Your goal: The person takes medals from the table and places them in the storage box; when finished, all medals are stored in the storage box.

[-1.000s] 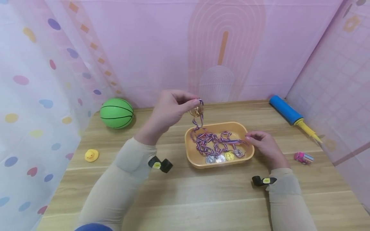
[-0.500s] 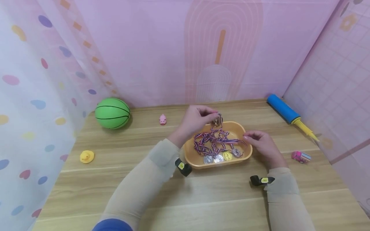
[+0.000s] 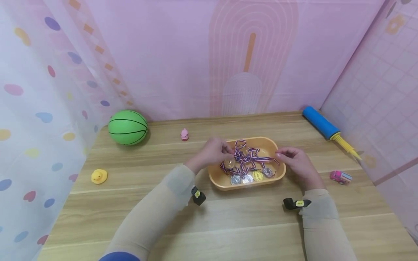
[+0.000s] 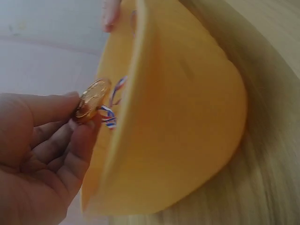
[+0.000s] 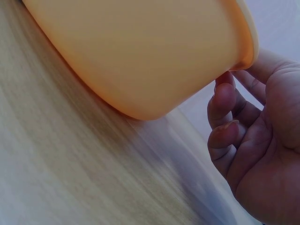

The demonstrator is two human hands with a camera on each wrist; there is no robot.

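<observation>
My left hand (image 3: 213, 152) pinches a gold medal (image 4: 92, 101) by its edge, over the left end of an orange plastic basin (image 3: 225, 186). The medal's striped red, white and blue ribbon (image 4: 108, 117) trails down into the basin. Inside lie tangled ribbons (image 3: 249, 157) and a row of medals along the near side: silver ones (image 3: 236, 179) and a yellow-gold one (image 3: 258, 175). At the basin's right end, my right hand (image 3: 297, 163) grips the rim (image 5: 251, 47) between thumb and curled fingers.
A green ball (image 3: 128, 127) and a yellow rubber duck (image 3: 99, 176) sit on the left of the wooden table (image 3: 228, 232). A small pink pig (image 3: 184, 135) stands at the back. On the right lie a blue and yellow pump (image 3: 321, 123) and a pink toy truck (image 3: 341, 177).
My left hand first carried the gold medal right over the basin, then lowered it back to the left end. The ribbon has dropped further inside. My right hand stays on the rim.
</observation>
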